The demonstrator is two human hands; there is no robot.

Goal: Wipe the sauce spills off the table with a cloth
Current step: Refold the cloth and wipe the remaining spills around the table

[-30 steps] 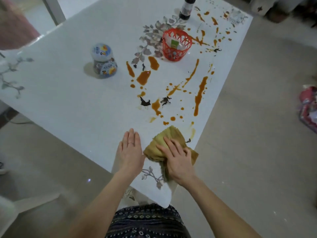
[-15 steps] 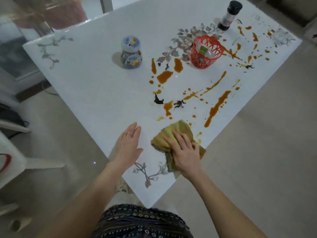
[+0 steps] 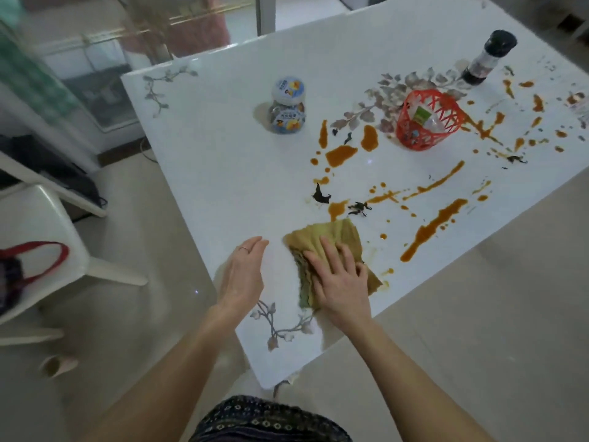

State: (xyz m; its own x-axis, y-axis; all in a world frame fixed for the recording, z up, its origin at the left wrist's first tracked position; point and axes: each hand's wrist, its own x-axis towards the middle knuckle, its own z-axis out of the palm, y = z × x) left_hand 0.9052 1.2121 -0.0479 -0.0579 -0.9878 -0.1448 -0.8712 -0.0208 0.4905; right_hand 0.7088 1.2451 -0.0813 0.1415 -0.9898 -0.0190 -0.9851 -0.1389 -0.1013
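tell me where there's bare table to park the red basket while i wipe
Bare: the table stretch between the jar and the left hand, and the far strip behind the jar. Crowded: from the cloth up to the red basket and bottle, sauce spills throughout.

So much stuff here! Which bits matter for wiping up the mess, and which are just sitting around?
In the job: yellow-green cloth, right hand pressing it, orange sauce spills, white table.

Lying about: red basket, labelled jar, black-capped bottle, white chair.
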